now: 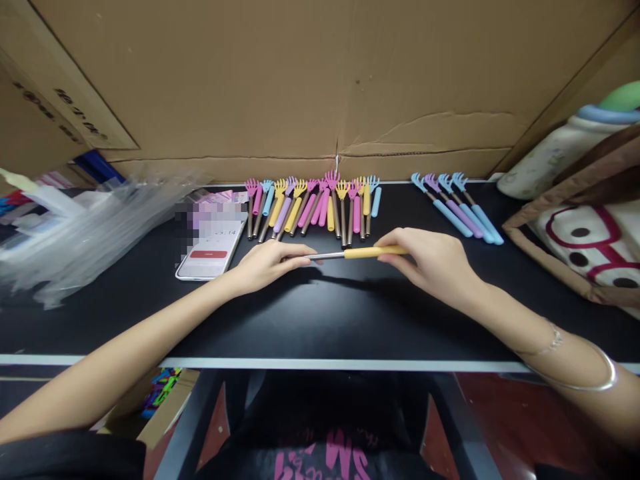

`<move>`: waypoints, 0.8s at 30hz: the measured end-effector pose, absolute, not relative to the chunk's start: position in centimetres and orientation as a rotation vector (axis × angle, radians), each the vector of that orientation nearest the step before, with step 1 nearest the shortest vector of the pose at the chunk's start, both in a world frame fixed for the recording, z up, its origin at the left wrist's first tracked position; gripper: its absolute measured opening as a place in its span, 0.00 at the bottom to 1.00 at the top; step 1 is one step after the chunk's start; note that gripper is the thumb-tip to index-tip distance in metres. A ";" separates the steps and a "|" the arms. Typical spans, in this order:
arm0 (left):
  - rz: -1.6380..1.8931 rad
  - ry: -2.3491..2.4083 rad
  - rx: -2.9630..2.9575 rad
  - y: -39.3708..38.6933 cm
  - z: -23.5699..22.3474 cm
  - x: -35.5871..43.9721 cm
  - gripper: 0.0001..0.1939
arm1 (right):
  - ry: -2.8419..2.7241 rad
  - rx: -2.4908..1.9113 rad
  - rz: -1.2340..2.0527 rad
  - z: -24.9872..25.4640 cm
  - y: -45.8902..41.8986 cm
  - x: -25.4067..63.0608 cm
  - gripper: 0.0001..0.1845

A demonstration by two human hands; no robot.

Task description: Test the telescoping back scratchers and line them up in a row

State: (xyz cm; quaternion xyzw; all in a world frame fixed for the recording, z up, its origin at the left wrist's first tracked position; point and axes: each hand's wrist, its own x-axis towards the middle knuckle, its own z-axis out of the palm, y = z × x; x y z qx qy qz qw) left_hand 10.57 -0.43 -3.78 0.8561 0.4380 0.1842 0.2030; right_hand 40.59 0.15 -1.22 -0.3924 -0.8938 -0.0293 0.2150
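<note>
Left hand [267, 263] pinches metal rod [330, 256], right hand [437, 263] pinches yellow handle [363, 253] — in line above table [320, 313]. Possible slip or skew — likely cause: fingertip-only hold, uneven force.

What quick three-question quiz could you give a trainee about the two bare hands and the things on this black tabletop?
1. What colour is the slim cylindrical sleeve on the thin silvery metal rod held between the bare left hand and the bare right hand?

2. True or false: the white-edged rectangular smartphone lies nearer the left hand than the right.

3. How many claw-headed sticks with blue or purple handles lie in the group beside the brown-edged cream bag?
A) two
B) four
C) seven

Key: 1. Yellow. 2. True. 3. B, four.
</note>
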 end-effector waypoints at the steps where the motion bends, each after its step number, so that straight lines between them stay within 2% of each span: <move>1: 0.519 1.193 2.374 -0.5 -3.8 10.6 0.21 | -2.481 -1.060 -0.134 -1.2 0.1 40.6 0.12; 6: 0.545 1.228 2.396 -0.7 -3.7 10.9 0.20 | -2.449 -1.006 -0.228 -1.3 0.1 40.6 0.13; 14: 0.701 1.449 2.710 -1.0 -3.4 10.8 0.18 | -2.398 -1.151 0.101 -1.7 0.3 40.4 0.11; 19: 0.919 1.376 3.091 -1.2 -3.5 10.6 0.18 | -2.427 -1.120 0.522 -1.6 0.7 40.4 0.11; 24: 0.929 1.288 3.362 -1.2 -3.5 10.6 0.15 | -2.364 -1.023 1.145 -1.9 1.3 40.2 0.19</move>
